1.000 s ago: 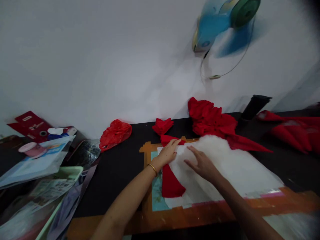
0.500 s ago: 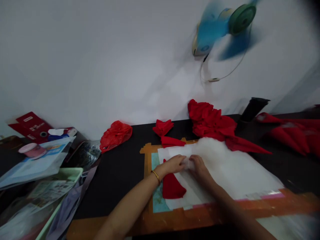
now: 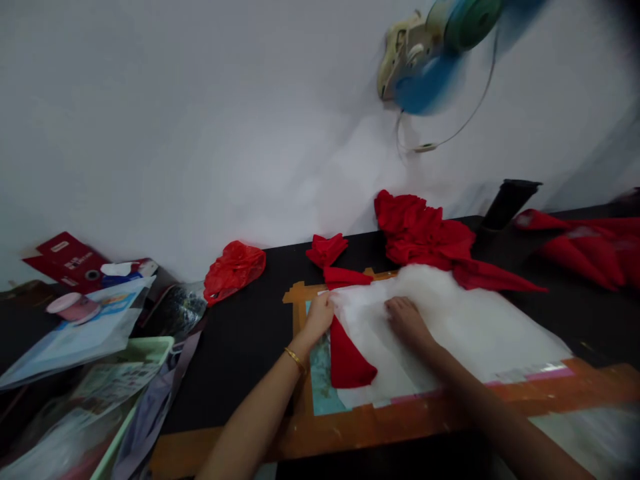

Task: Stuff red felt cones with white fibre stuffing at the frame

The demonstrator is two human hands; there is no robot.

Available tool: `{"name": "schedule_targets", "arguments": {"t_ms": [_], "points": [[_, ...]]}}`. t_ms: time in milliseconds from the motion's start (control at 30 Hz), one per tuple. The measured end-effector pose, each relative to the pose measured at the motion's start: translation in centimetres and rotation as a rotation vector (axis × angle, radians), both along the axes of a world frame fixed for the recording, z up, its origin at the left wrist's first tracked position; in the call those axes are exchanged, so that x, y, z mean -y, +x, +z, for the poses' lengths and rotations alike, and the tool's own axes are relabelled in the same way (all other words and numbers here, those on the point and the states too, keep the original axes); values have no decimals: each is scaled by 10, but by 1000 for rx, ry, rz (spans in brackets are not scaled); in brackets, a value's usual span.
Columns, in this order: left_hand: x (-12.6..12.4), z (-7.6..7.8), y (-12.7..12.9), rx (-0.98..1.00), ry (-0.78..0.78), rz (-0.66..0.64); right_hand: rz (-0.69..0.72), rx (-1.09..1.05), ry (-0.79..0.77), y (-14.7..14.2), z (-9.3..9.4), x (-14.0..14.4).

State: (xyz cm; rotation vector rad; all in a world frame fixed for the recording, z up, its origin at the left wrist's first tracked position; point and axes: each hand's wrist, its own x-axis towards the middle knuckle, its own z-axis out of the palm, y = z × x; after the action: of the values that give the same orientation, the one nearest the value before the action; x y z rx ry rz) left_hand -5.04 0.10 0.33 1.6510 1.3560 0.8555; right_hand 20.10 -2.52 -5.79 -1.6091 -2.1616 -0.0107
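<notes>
Black table point(image 3: 240, 333), left hand point(image 3: 319, 315) seemingly pinching white sheet point(image 3: 450, 327), right hand point(image 3: 406, 316) flat, red box point(image 3: 67, 257) lettering unreadable

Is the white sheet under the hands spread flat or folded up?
Spread flat. The white sheet lies open over the taped board, with the left hand at its edge and the right hand pressing on it.

I can read nothing here: the white markings on the red card packet point(image 3: 67, 257), left of the red plastic bag point(image 3: 233, 267), are too blurred for me to make out.
</notes>
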Motion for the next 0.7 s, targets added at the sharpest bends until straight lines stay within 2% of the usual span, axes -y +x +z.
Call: {"name": "schedule_targets", "arguments": {"t_ms": [67, 167, 267, 333, 467, 567, 633, 700], "points": [[5, 5, -15, 94, -63, 49, -28, 7, 1, 3, 9, -4], [22, 10, -23, 235, -148, 66, -10, 4, 33, -4, 35, 4], [42, 11, -16, 354, -216, 40, 140, -81, 148, -27, 67, 27], [56, 10, -5, 413, -252, 16, 252, -194, 168, -49, 81, 46], [87, 9, 17, 527, -357, 9, 344, -342, 108, -87, 81, 77], [105, 17, 19, 490, -436, -84, 370, -422, 69, -93, 74, 90], [112, 25, 11, 422, -396, -181, 330, -498, 45, -84, 75, 94], [117, 32, -1, 272, -225, -203, 193, -601, 8, -68, 77, 98]]}}
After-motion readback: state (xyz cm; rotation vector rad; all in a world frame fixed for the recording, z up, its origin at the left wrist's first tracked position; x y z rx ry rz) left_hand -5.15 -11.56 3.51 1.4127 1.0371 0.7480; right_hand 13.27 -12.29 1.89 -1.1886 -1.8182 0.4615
